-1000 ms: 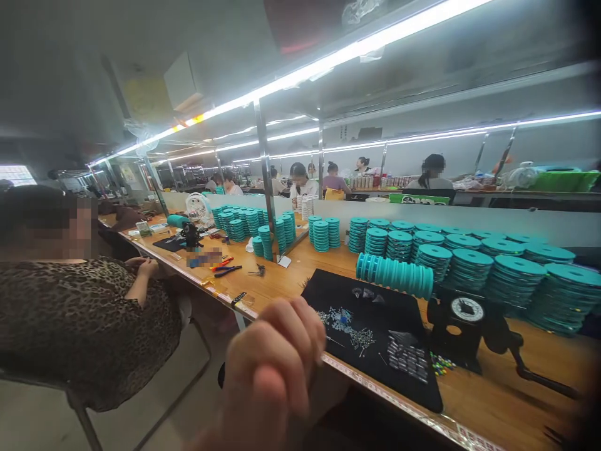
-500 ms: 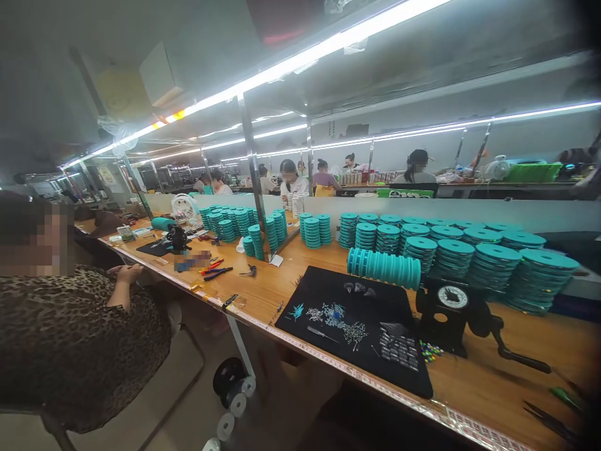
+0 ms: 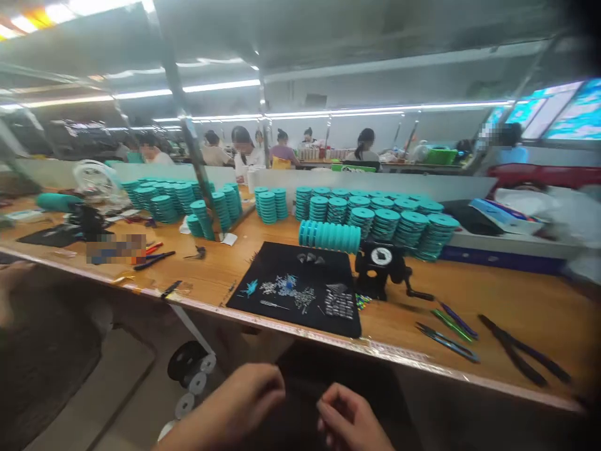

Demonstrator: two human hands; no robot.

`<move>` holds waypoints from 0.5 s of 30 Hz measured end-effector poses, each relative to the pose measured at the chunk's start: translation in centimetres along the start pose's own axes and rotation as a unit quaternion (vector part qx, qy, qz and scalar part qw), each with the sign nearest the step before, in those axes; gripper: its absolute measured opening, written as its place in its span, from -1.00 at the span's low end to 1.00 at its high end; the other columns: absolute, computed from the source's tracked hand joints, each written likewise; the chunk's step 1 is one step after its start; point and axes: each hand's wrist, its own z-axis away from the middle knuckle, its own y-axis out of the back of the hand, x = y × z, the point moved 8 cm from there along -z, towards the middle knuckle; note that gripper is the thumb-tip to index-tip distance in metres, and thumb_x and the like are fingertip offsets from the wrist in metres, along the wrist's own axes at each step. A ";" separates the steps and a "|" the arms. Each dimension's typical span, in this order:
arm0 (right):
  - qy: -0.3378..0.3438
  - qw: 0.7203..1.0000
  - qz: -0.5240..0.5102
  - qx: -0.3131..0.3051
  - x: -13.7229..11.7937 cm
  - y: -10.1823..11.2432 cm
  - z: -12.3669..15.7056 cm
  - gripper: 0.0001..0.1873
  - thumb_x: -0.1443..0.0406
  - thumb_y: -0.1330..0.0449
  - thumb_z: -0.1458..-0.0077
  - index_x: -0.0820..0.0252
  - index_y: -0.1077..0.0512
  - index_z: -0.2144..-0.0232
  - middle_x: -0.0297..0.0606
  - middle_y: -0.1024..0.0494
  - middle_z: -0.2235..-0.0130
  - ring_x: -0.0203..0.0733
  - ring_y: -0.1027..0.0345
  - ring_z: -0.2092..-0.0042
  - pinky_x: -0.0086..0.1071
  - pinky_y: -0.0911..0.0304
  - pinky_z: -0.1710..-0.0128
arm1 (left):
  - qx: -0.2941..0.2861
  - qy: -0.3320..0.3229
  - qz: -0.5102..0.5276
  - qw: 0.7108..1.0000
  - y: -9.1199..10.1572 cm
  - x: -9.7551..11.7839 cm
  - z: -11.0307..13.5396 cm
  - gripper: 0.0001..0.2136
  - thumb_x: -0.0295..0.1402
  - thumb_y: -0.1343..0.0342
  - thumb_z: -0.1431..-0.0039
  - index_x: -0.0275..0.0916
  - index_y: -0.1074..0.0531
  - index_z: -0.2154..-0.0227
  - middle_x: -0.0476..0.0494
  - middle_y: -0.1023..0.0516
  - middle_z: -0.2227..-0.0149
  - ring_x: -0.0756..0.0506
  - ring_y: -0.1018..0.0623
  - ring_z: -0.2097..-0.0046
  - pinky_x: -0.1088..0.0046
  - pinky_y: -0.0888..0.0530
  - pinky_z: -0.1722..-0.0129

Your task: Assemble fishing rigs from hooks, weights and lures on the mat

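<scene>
Both my hands hang low in front of the bench edge, below the black work mat (image 3: 300, 269). My left hand (image 3: 244, 401) has its fingers curled into a pinch; what it holds, if anything, is too small to see. My right hand (image 3: 352, 419) is close beside it, fingers bent inward the same way. On the mat lie small metal parts (image 3: 291, 291) and a blue feathery piece (image 3: 248, 288). A row of teal spools (image 3: 331, 237) lies behind the mat, next to a black hand-crank winder (image 3: 382, 266).
Stacks of teal spools (image 3: 375, 216) fill the back of the wooden bench (image 3: 469, 294). Pliers and cutters (image 3: 521, 354) lie to the right, green and purple tools (image 3: 453, 322) beside them. Black reels (image 3: 188, 363) hang under the bench. A seated person's body (image 3: 42, 351) is at left; other people work behind.
The view has swung right and down. My left hand, raised close to the camera a second ago, dropped out of view and now sits low beside my right hand.
</scene>
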 end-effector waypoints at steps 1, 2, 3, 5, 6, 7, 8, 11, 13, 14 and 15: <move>0.000 1.000 -0.004 -0.029 -0.5 -0.6 0.0 -0.54 0.00 -0.41 0.17 0.21 -0.34 0.51 -0.35 -0.48 0.57 -0.38 -0.26 0.60 -0.53 -0.09 0.60 | 0.019 -0.004 0.029 0.999 -0.2 0.5 -0.5 -0.76 -0.18 0.03 -0.26 -0.14 -0.47 0.40 -0.06 -0.53 0.39 -0.15 -0.52 0.32 0.38 -0.41 0.32; 0.003 0.999 -0.017 -0.048 -0.9 -1.1 0.1 -0.54 -0.01 -0.39 0.11 0.22 -0.33 0.48 -0.34 -0.48 0.56 -0.40 -0.24 0.61 -0.54 -0.08 0.61 | 0.037 -0.006 0.068 0.997 -0.5 0.9 -1.0 -0.75 -0.18 0.03 -0.28 -0.17 -0.45 0.39 -0.04 -0.51 0.40 -0.11 -0.49 0.32 0.42 -0.39 0.31; 0.004 0.998 -0.035 -0.061 -1.3 -1.5 0.1 -0.55 0.01 -0.37 0.08 0.22 -0.32 0.47 -0.35 -0.47 0.56 -0.41 -0.24 0.61 -0.55 -0.07 0.61 | 0.049 -0.008 0.117 0.992 -1.1 1.3 -1.5 -0.74 -0.16 0.04 -0.30 -0.18 -0.44 0.37 -0.02 -0.48 0.41 -0.08 -0.46 0.33 0.47 -0.38 0.32; 0.005 0.995 -0.069 -0.072 -1.7 -2.0 0.2 -0.57 0.05 -0.37 0.04 0.24 -0.31 0.46 -0.36 -0.45 0.57 -0.43 -0.22 0.62 -0.56 -0.07 0.61 | 0.038 -0.012 0.212 0.976 -2.7 2.0 -2.4 -0.72 -0.11 0.04 -0.30 -0.20 -0.43 0.31 0.03 -0.42 0.45 -0.03 -0.41 0.38 0.52 -0.36 0.36; 0.006 0.994 -0.080 -0.074 -1.8 -2.1 0.2 -0.58 0.06 -0.37 0.03 0.24 -0.31 0.47 -0.36 -0.44 0.57 -0.43 -0.21 0.62 -0.56 -0.06 0.61 | 0.025 -0.015 0.247 0.969 -3.6 2.4 -2.7 -0.72 -0.11 0.03 -0.30 -0.20 -0.43 0.28 0.04 -0.40 0.46 -0.02 -0.40 0.39 0.53 -0.35 0.37; 0.009 0.994 -0.086 -0.072 -1.9 -2.1 0.3 -0.58 0.05 -0.37 0.02 0.25 -0.31 0.47 -0.36 -0.43 0.58 -0.44 -0.20 0.63 -0.56 -0.06 0.62 | 0.015 -0.019 0.271 0.962 -4.3 2.7 -2.9 -0.72 -0.11 0.02 -0.29 -0.21 -0.43 0.27 0.04 -0.41 0.46 -0.01 -0.39 0.40 0.53 -0.35 0.37; 0.012 0.994 -0.088 -0.069 -2.0 -2.0 0.5 -0.57 0.05 -0.37 0.02 0.26 -0.32 0.47 -0.36 -0.43 0.58 -0.44 -0.19 0.63 -0.56 -0.05 0.62 | 0.011 -0.024 0.284 0.958 -4.8 2.9 -3.0 -0.73 -0.12 -0.01 -0.29 -0.21 -0.44 0.27 0.03 -0.42 0.45 -0.01 -0.40 0.40 0.53 -0.35 0.36; 0.018 0.995 -0.085 -0.047 -2.1 -1.4 1.0 -0.56 0.04 -0.37 0.02 0.26 -0.31 0.48 -0.34 -0.44 0.57 -0.44 -0.19 0.63 -0.56 -0.01 0.63 | 0.042 -0.039 0.272 0.961 -5.2 3.2 -3.2 -0.73 -0.17 -0.08 -0.26 -0.25 -0.47 0.43 -0.01 -0.46 0.43 -0.03 -0.43 0.36 0.51 -0.35 0.31; 0.025 0.995 -0.089 -0.027 -2.1 -0.9 1.3 -0.57 0.05 -0.37 0.01 0.27 -0.32 0.47 -0.34 -0.45 0.55 -0.44 -0.21 0.60 -0.56 -0.02 0.61 | 0.068 -0.043 0.250 0.965 -5.0 3.2 -3.3 -0.69 -0.18 -0.10 -0.24 -0.26 -0.46 0.52 -0.03 -0.45 0.46 -0.04 -0.44 0.37 0.50 -0.35 0.32; 0.031 0.995 -0.094 -0.020 -2.1 -0.7 1.4 -0.58 0.06 -0.37 0.00 0.28 -0.33 0.45 -0.34 -0.45 0.53 -0.44 -0.22 0.59 -0.56 -0.04 0.59 | 0.078 -0.044 0.240 0.967 -4.9 3.3 -3.4 -0.68 -0.18 -0.11 -0.23 -0.27 -0.46 0.55 -0.04 -0.45 0.47 -0.05 -0.44 0.37 0.50 -0.34 0.33; 0.039 0.994 -0.100 -0.015 -2.0 -0.5 1.4 -0.58 0.06 -0.36 -0.01 0.28 -0.35 0.42 -0.34 -0.46 0.52 -0.44 -0.23 0.57 -0.55 -0.06 0.57 | 0.085 -0.042 0.233 0.968 -4.9 3.3 -3.5 -0.68 -0.18 -0.12 -0.23 -0.27 -0.47 0.56 -0.05 -0.46 0.48 -0.05 -0.44 0.38 0.49 -0.34 0.34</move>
